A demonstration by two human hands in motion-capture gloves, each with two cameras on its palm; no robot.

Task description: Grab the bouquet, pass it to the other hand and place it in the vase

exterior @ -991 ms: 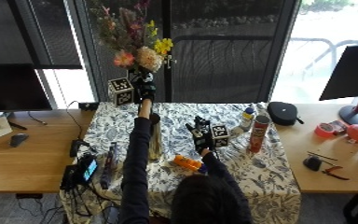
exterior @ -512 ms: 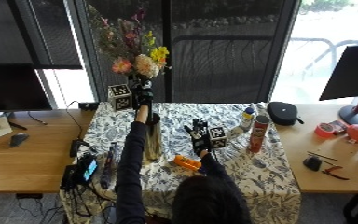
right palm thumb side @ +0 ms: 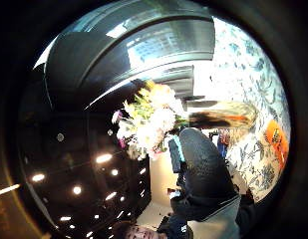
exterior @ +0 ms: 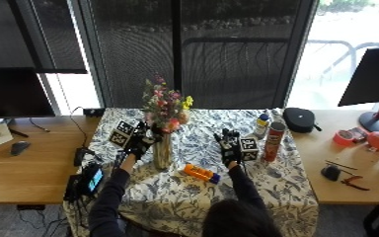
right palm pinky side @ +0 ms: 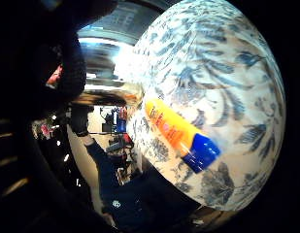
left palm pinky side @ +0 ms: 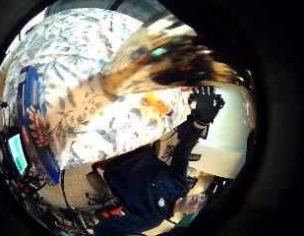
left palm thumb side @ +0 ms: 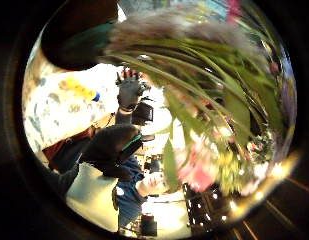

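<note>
Centre frame, the bouquet (exterior: 163, 106) stands upright in the vase (exterior: 161, 152). The left hand (exterior: 139, 141) grips its stems just beside the rim. The right hand (exterior: 228, 144) is well apart, fingers spread

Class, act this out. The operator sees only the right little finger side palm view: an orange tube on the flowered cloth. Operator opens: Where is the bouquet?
Observer: In the outside view the bouquet stands upright, its stems seemingly down in the vase.
Operator: Is the right hand holding anything?
Observer: No; the right hand is empty, spread open.
Operator: And the left?
Observer: The left hand is at the vase's mouth, beside the stems.
</note>
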